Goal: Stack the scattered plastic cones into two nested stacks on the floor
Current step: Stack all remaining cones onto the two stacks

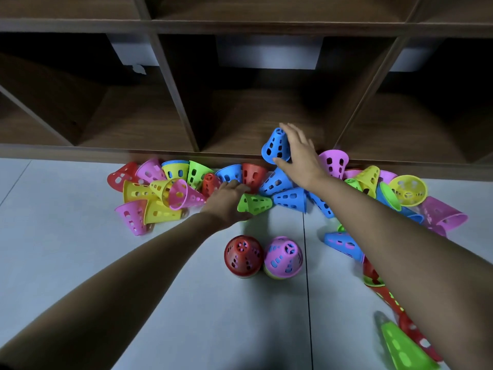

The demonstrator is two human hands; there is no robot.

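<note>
Plastic cones (160, 209) in pink, yellow, blue, green and red lie in a loose heap on the grey floor (133, 289), pushed against the bottom edge of a dark wooden shelf (170, 102). Most of them are on their sides and many touch each other.

Nearer to the person, two small stacks stand upright on the floor, just beside each other. The red stack (242, 256) is on the left and the pink stack (284, 257) is on the right. The pink one has a yellow-green rim showing under it.

The right hand (300, 156) is raised above the heap and grips a blue cone (276, 146), with the fingers over its narrow top and the thumb at its wide rim. This cone is tilted and does not touch the floor.

The left hand (228, 200) is stretched palm down into the middle of the heap, just beside a green cone (256, 202) that lies on its side. Its fingers reach toward a red cone (253, 174), but I cannot tell if this hand holds anything.

More red and green cones lie at the lower right, partly hidden by the right arm.
</note>
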